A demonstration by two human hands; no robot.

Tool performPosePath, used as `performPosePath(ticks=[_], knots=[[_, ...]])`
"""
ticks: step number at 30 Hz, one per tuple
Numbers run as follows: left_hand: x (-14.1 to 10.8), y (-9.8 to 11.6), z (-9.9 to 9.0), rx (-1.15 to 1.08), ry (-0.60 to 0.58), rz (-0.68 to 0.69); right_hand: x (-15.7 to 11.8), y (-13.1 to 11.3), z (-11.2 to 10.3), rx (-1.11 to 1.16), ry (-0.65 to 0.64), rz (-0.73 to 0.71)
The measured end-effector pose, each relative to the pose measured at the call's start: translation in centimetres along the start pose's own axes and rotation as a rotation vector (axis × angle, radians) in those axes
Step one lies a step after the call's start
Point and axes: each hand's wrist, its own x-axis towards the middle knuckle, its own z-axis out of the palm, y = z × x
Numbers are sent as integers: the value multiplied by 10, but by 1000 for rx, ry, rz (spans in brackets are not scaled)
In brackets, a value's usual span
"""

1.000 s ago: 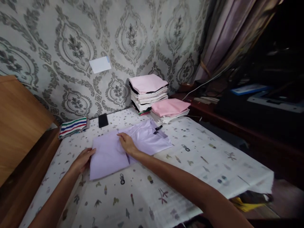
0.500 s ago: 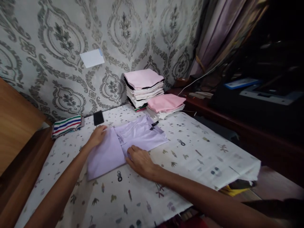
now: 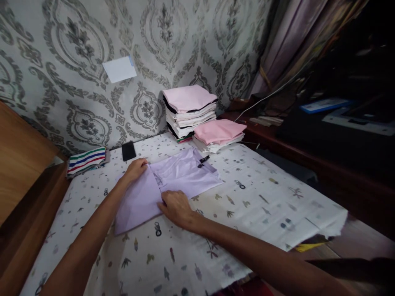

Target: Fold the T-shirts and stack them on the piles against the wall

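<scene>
A lavender shirt (image 3: 138, 201), partly folded, lies on the patterned white cloth (image 3: 262, 222), its collar and dark label toward the right. At the far edge of its folded panel, my left hand (image 3: 135, 169) has its fingers closed on the fabric. Along the near edge, beside the fold line, rests my right hand (image 3: 177, 209), its fingers curled against the shirt. The fingertips of my right hand are partly hidden beneath it.
Behind the shirt stand a tall stack of folded clothes (image 3: 189, 100) and a lower pink-topped stack (image 3: 219, 131). A black phone (image 3: 128, 151) and striped folded cloth (image 3: 86, 161) lie at the back left, near the patterned wall (image 3: 92, 82).
My left hand has moved right along the shirt's far edge, toward the fold line. My right hand has shifted slightly left, and the view has moved a little.
</scene>
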Motion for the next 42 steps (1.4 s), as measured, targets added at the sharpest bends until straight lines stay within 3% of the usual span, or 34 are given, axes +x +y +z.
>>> performPosePath(ticks=[11,18,31,37,42], knots=[[6,6,1,-81,42,-43,0,5,3,43,30,18],[-7,15,-5,-35,66,-62,1,5,2,42,43,16],[2,15,7,-55,76,-104,-2,9,2,56,59,75],[-10,21,13,-1,132,-86,-1,9,4,21,53,46],[-34,36,-2,1,147,-58,2,12,1,58,31,66]])
